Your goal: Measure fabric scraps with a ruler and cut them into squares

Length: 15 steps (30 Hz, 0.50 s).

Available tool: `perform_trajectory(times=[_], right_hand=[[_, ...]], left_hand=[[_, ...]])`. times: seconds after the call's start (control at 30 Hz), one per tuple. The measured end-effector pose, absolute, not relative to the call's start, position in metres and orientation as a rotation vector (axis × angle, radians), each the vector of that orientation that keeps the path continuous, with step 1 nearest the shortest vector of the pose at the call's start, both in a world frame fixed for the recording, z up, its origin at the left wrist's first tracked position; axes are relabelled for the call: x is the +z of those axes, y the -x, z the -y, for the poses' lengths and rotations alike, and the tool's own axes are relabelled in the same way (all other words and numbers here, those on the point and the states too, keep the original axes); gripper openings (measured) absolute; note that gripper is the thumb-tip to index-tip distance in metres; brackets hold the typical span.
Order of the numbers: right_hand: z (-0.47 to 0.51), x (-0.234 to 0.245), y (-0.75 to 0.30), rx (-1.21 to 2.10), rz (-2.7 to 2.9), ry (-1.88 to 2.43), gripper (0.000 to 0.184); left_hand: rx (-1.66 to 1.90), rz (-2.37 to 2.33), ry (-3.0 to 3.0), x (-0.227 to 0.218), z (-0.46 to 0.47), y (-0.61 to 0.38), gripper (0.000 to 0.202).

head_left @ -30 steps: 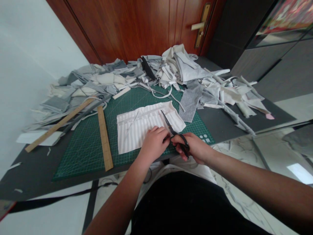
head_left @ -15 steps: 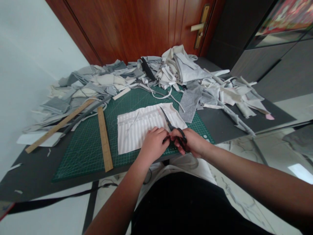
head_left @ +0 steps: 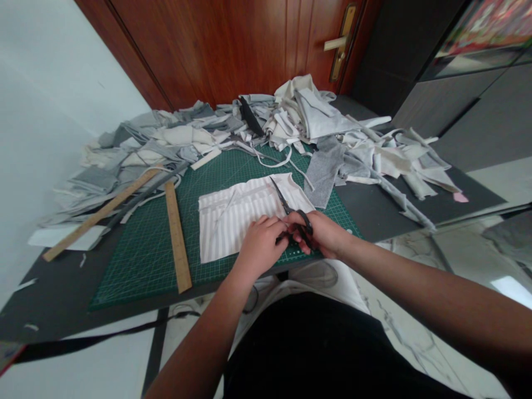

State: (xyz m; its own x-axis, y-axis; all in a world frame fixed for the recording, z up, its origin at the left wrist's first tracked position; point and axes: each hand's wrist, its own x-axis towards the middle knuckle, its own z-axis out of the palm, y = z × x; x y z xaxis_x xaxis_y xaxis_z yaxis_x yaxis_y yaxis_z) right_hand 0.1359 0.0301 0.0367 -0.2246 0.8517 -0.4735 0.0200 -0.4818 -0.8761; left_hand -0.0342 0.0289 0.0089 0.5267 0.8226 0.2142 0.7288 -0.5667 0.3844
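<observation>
A piece of white-and-grey striped fabric (head_left: 226, 224) lies flat on a green cutting mat (head_left: 141, 249). My right hand (head_left: 322, 231) is closed around the black handles of a pair of scissors (head_left: 281, 195). One dark blade points away from me across the fabric's right part. Close beside it, my left hand (head_left: 262, 242) rests at the fabric's near right edge, fingers bent and together, seemingly pinching the cloth. Its thumb side meets my right fingers, and the fabric edge between them is mostly hidden.
A wooden ruler (head_left: 178, 238) lies on the mat left of the fabric, and a longer wooden ruler (head_left: 103, 213) slants farther left. Heaped fabric scraps (head_left: 183, 136) line the table's back, with more scraps (head_left: 390, 160) at right. A dark grey piece (head_left: 322, 174) touches the mat.
My right hand and the scissors have shifted slightly left and away from me, closer to my left hand. The left hand stays almost in place.
</observation>
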Motion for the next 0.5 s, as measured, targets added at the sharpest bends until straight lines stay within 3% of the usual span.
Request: perform_trajectory(times=[0.5], right_hand=[[-0.049,0.037,-0.13,1.751,1.032,1.436,0.026]], left_hand=[[0.6,-1.258,-2.492,0.008,-0.03,0.036,0.007]])
